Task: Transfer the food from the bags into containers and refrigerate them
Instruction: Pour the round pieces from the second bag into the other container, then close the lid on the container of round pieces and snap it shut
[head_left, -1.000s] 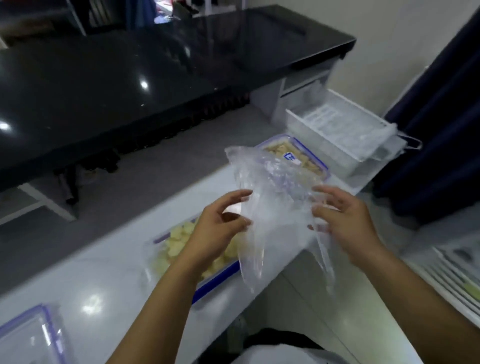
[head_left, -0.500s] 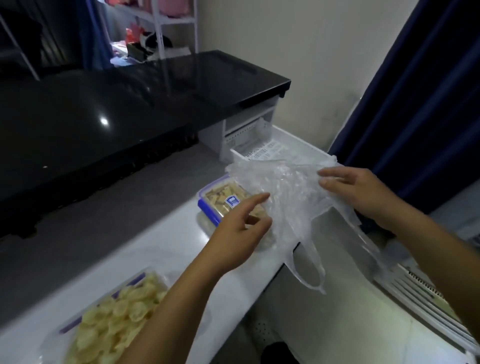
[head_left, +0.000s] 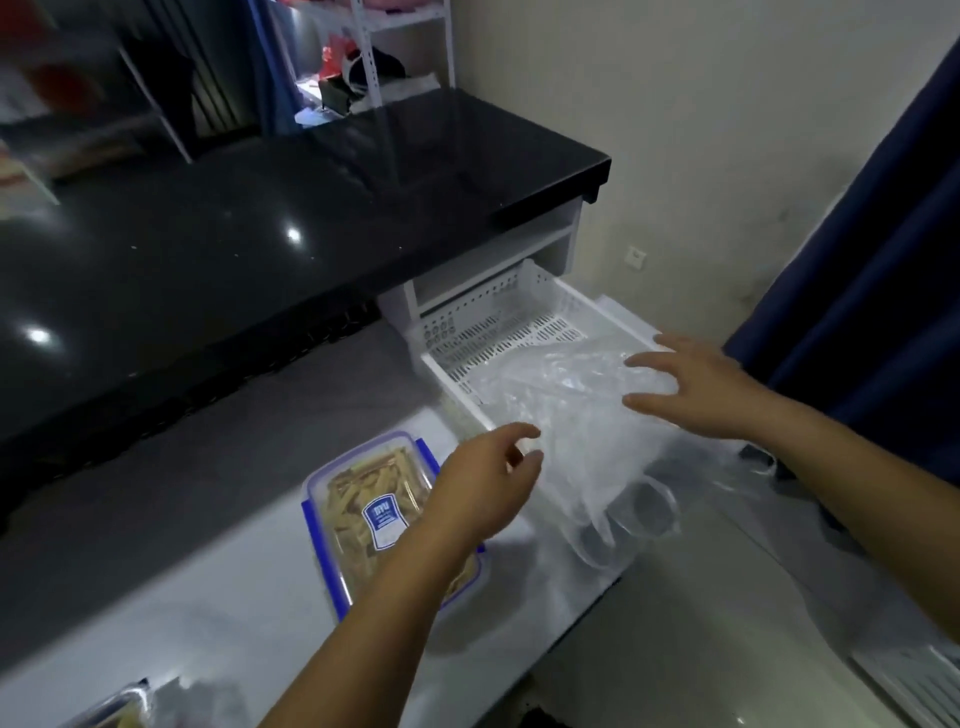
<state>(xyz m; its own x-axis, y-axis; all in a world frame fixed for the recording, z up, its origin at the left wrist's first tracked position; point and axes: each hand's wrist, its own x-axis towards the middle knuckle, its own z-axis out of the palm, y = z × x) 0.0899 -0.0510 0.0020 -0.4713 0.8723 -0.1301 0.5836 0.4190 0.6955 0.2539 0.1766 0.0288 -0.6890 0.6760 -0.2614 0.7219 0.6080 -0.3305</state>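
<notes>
An empty clear plastic bag (head_left: 566, 415) lies crumpled over the front edge of a white perforated basket (head_left: 498, 322), its handles hanging down. My right hand (head_left: 696, 387) rests on the bag with fingers spread and straight. My left hand (head_left: 483, 486) hovers at the bag's left side, fingers loosely curled, holding nothing. Under my left wrist sits a lidded clear container with blue clips (head_left: 363, 514), full of pale yellow food sticks. A second container's corner (head_left: 119, 709) shows at the bottom left.
The containers stand on a white counter (head_left: 218, 613). Behind it runs a glossy black countertop (head_left: 260, 218). A dark blue curtain (head_left: 883, 260) hangs at the right. A white grille (head_left: 914, 680) lies at the lower right, and the floor (head_left: 701, 649) is below.
The view swung right. Both hands carried the empty bag rightward, away from the containers, and laid it on the white basket. The left hand let go of it; the right hand flattened onto it.
</notes>
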